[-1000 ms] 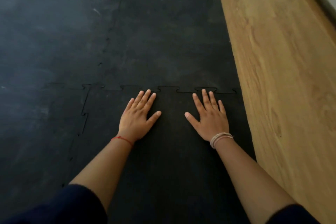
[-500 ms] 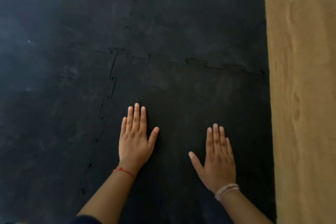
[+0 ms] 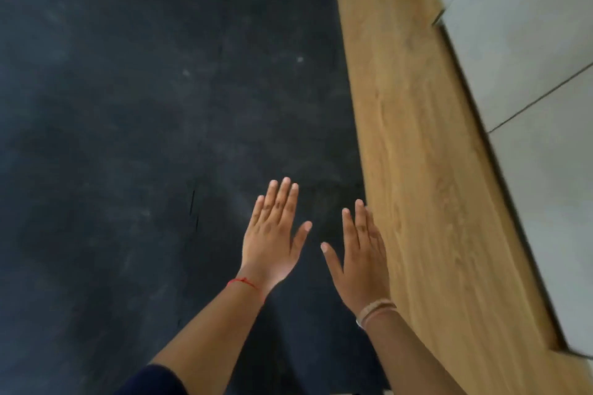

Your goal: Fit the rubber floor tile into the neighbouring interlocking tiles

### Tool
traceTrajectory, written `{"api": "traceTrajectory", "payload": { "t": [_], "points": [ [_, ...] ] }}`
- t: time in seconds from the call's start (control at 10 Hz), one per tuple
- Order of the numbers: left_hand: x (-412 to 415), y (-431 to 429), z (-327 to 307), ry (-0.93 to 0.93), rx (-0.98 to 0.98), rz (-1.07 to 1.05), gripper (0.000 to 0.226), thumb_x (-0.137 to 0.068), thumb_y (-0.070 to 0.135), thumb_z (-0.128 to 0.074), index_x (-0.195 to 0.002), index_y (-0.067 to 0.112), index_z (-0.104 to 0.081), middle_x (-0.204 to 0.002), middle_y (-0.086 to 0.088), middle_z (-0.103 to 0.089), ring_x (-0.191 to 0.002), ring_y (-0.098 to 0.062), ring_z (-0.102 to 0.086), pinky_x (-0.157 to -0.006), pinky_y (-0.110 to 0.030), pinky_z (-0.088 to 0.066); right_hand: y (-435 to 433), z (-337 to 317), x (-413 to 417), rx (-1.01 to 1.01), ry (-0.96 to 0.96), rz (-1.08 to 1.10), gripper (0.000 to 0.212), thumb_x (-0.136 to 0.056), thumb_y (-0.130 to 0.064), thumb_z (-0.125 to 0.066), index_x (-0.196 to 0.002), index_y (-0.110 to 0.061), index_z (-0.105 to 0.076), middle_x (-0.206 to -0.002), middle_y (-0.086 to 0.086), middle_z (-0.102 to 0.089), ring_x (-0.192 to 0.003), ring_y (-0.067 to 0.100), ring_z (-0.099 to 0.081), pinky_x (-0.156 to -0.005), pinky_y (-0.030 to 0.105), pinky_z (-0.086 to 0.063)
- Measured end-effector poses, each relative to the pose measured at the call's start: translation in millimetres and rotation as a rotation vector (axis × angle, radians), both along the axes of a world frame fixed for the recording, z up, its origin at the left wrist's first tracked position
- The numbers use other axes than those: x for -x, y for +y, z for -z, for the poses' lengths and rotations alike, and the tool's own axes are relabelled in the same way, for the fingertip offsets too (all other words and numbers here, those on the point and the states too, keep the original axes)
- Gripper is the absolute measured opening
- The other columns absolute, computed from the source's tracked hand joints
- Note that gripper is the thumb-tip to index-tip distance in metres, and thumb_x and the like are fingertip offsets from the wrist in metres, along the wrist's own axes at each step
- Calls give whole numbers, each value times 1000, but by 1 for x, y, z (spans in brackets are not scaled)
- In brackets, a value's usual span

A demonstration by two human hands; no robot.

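Head view, blurred by motion. Black rubber tile lies flat at right edge of black mat, beside wood floor. Left hand spread flat, palm down, fingers together, over tile; holds nothing. Right hand flat, thumb out, near tile's right edge; holds nothing. Whether palms press tile or hover: cannot tell. Short seam gap shows left of left hand. Pale wall at right.

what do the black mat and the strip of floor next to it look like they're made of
Black mat: looks like rubber, matte, with pale scuffs and dusty specks and a toothed far edge. Floor strip: wood-look boards with visible grain and a light sheen; real wood or laminate, cannot tell.
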State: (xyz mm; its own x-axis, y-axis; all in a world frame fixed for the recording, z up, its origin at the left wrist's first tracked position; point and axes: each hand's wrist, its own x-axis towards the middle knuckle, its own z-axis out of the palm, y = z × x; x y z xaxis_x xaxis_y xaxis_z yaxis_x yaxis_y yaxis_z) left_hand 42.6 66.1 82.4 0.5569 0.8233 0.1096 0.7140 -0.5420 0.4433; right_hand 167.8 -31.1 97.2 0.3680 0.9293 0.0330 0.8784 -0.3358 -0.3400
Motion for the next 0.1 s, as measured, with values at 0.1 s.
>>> {"api": "traceTrajectory", "payload": {
  "t": [0.1],
  "points": [
    [-34,20,-136,-179,-100,51,62,-93,48,-20,-144,13,-9,-152,-3,-7,-140,-18,2,-114,-32,4,-3,-153,-9,-333,23,18,57,-91,-46,-34,-136,-11,-38,-148,10,-26,-136,22,-26,-107,43,-31]
  ]
}}
